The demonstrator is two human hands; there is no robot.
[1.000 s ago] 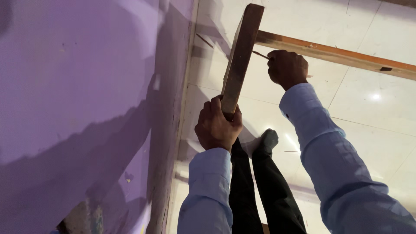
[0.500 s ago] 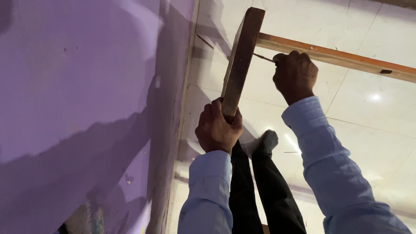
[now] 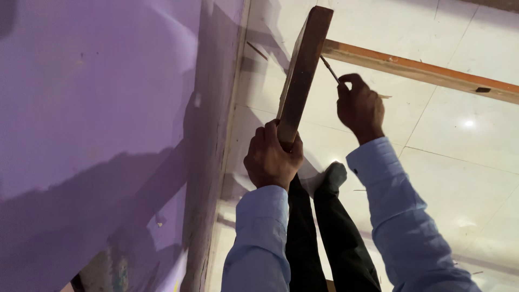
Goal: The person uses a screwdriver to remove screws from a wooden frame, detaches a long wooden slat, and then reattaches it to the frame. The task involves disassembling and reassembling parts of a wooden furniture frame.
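Note:
My left hand (image 3: 272,157) grips the lower end of a brown wooden board (image 3: 303,70) that stands on end, tilted slightly to the right. My right hand (image 3: 360,108) holds a thin pencil (image 3: 330,69) whose tip touches the board's right edge near its top. Both arms wear light blue sleeves. Below the hands I see my dark trouser legs (image 3: 324,238) and one sock-clad foot (image 3: 332,176) on the floor.
A long wooden strip (image 3: 427,70) lies across the white tiled floor (image 3: 459,157) behind the board. A purple wall (image 3: 97,119) fills the left side, ending in a vertical edge (image 3: 216,135) close to my left hand.
My right hand has slid down and to the right along the board's edge with the pencil. The left hand and board have stayed in place.

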